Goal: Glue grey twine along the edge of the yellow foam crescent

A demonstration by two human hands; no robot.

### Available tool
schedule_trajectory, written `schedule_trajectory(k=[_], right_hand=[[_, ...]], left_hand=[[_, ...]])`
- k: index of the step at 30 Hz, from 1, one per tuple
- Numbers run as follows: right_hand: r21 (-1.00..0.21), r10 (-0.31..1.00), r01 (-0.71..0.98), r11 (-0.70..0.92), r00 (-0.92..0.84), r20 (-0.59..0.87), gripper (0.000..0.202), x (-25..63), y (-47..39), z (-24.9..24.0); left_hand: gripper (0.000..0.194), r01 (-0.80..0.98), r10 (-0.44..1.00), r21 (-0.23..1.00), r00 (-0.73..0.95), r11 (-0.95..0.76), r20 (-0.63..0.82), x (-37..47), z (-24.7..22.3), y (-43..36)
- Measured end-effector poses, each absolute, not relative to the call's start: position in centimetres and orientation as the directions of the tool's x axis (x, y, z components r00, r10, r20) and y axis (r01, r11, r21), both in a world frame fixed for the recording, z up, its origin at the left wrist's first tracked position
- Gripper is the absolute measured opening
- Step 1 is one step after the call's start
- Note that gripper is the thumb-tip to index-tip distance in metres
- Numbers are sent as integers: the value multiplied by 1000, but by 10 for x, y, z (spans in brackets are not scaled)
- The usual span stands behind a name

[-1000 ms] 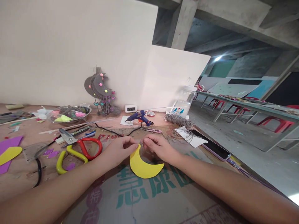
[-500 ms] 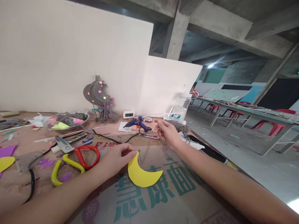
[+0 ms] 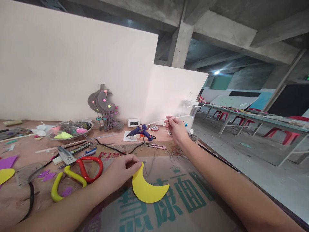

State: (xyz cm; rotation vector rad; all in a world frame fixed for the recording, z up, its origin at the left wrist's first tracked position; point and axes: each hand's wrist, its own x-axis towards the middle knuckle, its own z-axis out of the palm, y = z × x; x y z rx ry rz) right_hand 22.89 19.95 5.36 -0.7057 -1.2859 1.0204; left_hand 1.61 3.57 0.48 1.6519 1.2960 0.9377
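My left hand (image 3: 129, 167) pinches a yellow crescent moon cutout (image 3: 148, 191) at its upper tip, thumb on top. A thin grey yarn (image 3: 151, 167) curls beside that tip. My right hand (image 3: 175, 127) reaches toward the back right of the table, its thumb and fingertips drawn together; whatever they hold, if anything, is too small to make out. Grey yarn strands (image 3: 177, 151) lie below this hand. Left of it, a blue glue gun (image 3: 142, 130) rests with its nozzle over a white pad.
Scissors with red and yellow handles (image 3: 89, 169) lie by my left forearm. Farther back are a foil bowl of clay (image 3: 72, 130), a grey moon ornament (image 3: 103, 104), a small digital clock (image 3: 133, 122) and a pink cutter (image 3: 155, 146). A clear jar (image 3: 190, 112) stands at the right.
My right hand has moved slightly farther right and forward. The left hand stays on the crescent moon cutout. The whole view has tilted up a little.
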Motion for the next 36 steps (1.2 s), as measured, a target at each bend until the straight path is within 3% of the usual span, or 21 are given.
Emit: schedule_trajectory(k=[8,19,24,30,36], right_hand=[[-903,917,-181,390,-15,399,31,227,200,45],[-972,954,-15,235,-190,233,30,219,181,28],[-961,929,99,260,-297,221,30,211,141,23],[-879,843,219,423,-452,293,22,201,97,14],[-880,823,266,395,-527,210,30,197,83,16]], left_hand=[[28,397,976,906,210,-144,64,15,6,34],[26,377,976,916,208,-140,64,16,8,34],[25,381,976,911,204,-156,82,16,7,35],[23,368,972,914,215,-169,93,13,4,36],[23,386,982,913,178,-130,64,12,6,32]])
